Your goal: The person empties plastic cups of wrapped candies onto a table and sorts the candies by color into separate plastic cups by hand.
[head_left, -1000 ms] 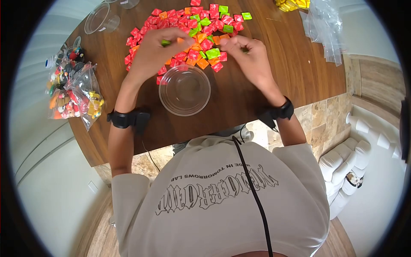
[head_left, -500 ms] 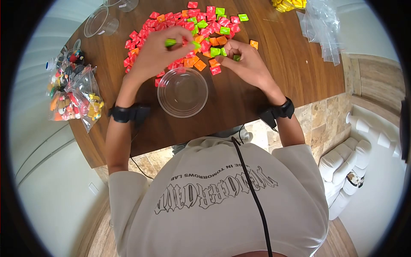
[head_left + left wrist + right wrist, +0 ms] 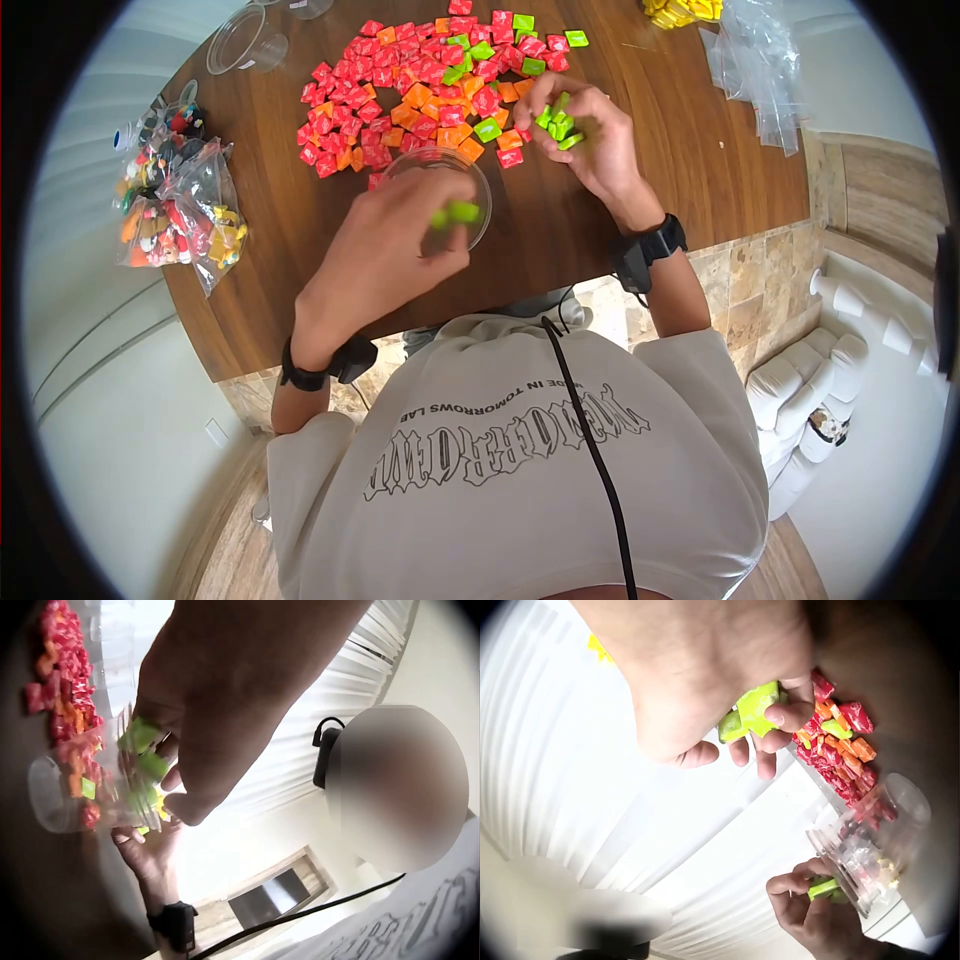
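Note:
My left hand (image 3: pixel 390 235) is over the mouth of a clear plastic cup (image 3: pixel 484 195), its curled fingers holding green wrapped candies (image 3: pixel 462 212), blurred in the head view. In the left wrist view the green candies (image 3: pixel 152 766) are right at the cup's rim. My right hand (image 3: pixel 605 150) is to the right of the pile, turned partly palm up. Several green candies (image 3: pixel 556 122) lie in it, with the fingers curled round them. A pile of red, orange and a few green candies (image 3: pixel 385 75) spreads over the table beyond the cup.
Plastic bags with small colourful figures (image 3: pixel 180 215) lie at the table's left edge. Clear empty containers (image 3: pixel 238 45) are at the far left. At the far right are yellow pieces (image 3: pixel 682 10) and clear plastic bags (image 3: pixel 758 70) on the wooden table (image 3: pixel 690 170).
My left hand has moved from the pile back toward me, over the cup, carrying green candies. The right hand has lifted from the pile and turned, showing several green candies in it.

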Tool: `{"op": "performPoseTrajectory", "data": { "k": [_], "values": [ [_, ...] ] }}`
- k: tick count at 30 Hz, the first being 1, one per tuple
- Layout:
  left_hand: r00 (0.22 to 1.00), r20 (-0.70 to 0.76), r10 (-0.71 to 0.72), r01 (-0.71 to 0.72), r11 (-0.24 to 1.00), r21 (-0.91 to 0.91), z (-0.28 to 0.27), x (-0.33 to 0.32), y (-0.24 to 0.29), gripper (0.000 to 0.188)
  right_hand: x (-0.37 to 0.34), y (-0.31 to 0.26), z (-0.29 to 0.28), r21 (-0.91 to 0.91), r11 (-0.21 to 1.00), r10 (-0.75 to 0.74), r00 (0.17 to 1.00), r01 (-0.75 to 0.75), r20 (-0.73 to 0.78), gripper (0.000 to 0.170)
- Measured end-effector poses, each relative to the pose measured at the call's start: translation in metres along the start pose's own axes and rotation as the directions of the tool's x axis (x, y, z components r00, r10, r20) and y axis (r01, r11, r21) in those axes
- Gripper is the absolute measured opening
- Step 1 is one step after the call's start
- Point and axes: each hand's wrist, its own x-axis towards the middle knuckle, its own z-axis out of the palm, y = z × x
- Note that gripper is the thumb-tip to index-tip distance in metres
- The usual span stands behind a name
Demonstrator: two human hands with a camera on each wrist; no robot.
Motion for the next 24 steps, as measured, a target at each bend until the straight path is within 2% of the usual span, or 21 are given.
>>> {"op": "performPoseTrajectory", "data": {
  "k": [1, 2, 3, 4, 5, 6, 7, 8, 9, 11, 12, 14, 15, 17, 21, 23, 24],
  "values": [
    [0.997, 0.03, 0.071, -0.073, 0.995, 0.073, 0.004, 0.0, -0.001, 0.028, 0.003, 0.002, 0.005, -0.002, 1.0, -0.004, 1.0, 0.004, 0.001, 0.023],
    [0.988, 0.066, 0.14, -0.148, 0.979, 0.143, 0.006, 0.0, -0.002, 0.031, 0.007, 0.007, 0.011, -0.407, 0.909, -0.124, 0.991, 0.094, -0.048, 0.022],
    [0.988, 0.066, 0.143, -0.151, 0.978, 0.144, 0.005, -0.001, -0.004, 0.031, 0.009, 0.011, 0.014, -0.743, 0.655, -0.252, 0.967, 0.136, -0.045, 0.021],
    [0.98, 0.115, 0.164, -0.182, 0.968, 0.172, 0.003, -0.002, -0.007, 0.03, 0.01, 0.018, 0.01, -0.886, 0.437, -0.322, 0.947, 0.155, 0.007, 0.018],
    [0.969, 0.164, 0.184, -0.215, 0.956, 0.198, 0.0, -0.001, -0.01, 0.029, 0.009, 0.019, 0.01, -0.886, 0.437, -0.323, 0.946, 0.155, 0.007, 0.018],
    [0.969, 0.165, 0.186, -0.218, 0.955, 0.199, -0.003, 0.001, -0.012, 0.029, 0.007, 0.019, 0.015, -0.947, 0.256, -0.374, 0.923, 0.196, 0.09, 0.019],
    [0.968, 0.081, 0.237, -0.247, 0.957, 0.153, -0.006, 0.005, -0.013, 0.027, 0.004, 0.018, 0.021, -0.972, 0.066, -0.406, 0.896, 0.226, 0.181, 0.02],
    [0.96, -0.006, 0.28, -0.278, 0.954, 0.109, -0.01, 0.008, -0.015, 0.025, -0.001, 0.011, 0.026, -0.987, -0.057, -0.287, 0.944, 0.151, 0.161, 0.026],
    [0.961, -0.005, 0.278, -0.276, 0.955, 0.109, -0.017, 0.016, -0.019, 0.025, -0.002, 0.012, 0.025, -0.987, -0.055, -0.286, 0.945, 0.151, 0.161, 0.026],
    [0.995, 0.001, 0.102, -0.1, 0.976, 0.194, -0.03, 0.044, -0.033, 0.026, -0.002, 0.016, 0.023, -0.969, -0.18, -0.259, 0.942, 0.169, 0.212, 0.035],
    [0.995, 0.0, 0.102, -0.1, 0.976, 0.193, -0.029, 0.062, -0.046, 0.026, -0.001, 0.017, 0.023, -0.969, -0.18, -0.258, 0.942, 0.17, 0.213, 0.035],
    [0.939, 0.042, 0.341, -0.33, 0.861, 0.387, -0.021, 0.098, -0.076, 0.03, 0.0, 0.016, 0.022, -0.964, -0.221, -0.202, 0.961, 0.144, 0.19, 0.042],
    [0.938, 0.041, 0.345, -0.334, 0.861, 0.384, -0.017, 0.109, -0.089, 0.03, 0.0, 0.014, 0.022, -0.964, -0.225, -0.203, 0.961, 0.14, 0.187, 0.042],
    [0.905, 0.178, 0.387, -0.417, 0.72, 0.555, -0.015, 0.125, -0.108, 0.033, -0.001, 0.009, 0.022, -0.963, -0.222, -0.174, 0.966, 0.152, 0.192, 0.041],
    [0.93, 0.207, 0.305, -0.368, 0.756, 0.541, -0.021, 0.121, -0.097, 0.033, -0.003, 0.008, 0.015, -0.965, -0.241, -0.165, 0.975, 0.104, 0.146, 0.041],
    [0.937, 0.244, 0.248, -0.347, 0.73, 0.589, -0.022, 0.12, -0.086, 0.032, -0.001, 0.014, 0.007, -0.953, -0.215, -0.279, 0.922, 0.212, 0.268, 0.038],
    [0.939, 0.243, 0.244, -0.343, 0.731, 0.59, -0.021, 0.119, -0.089, 0.032, 0.0, 0.014, 0.006, -0.953, -0.212, -0.277, 0.922, 0.216, 0.27, 0.038]
  ]
}}
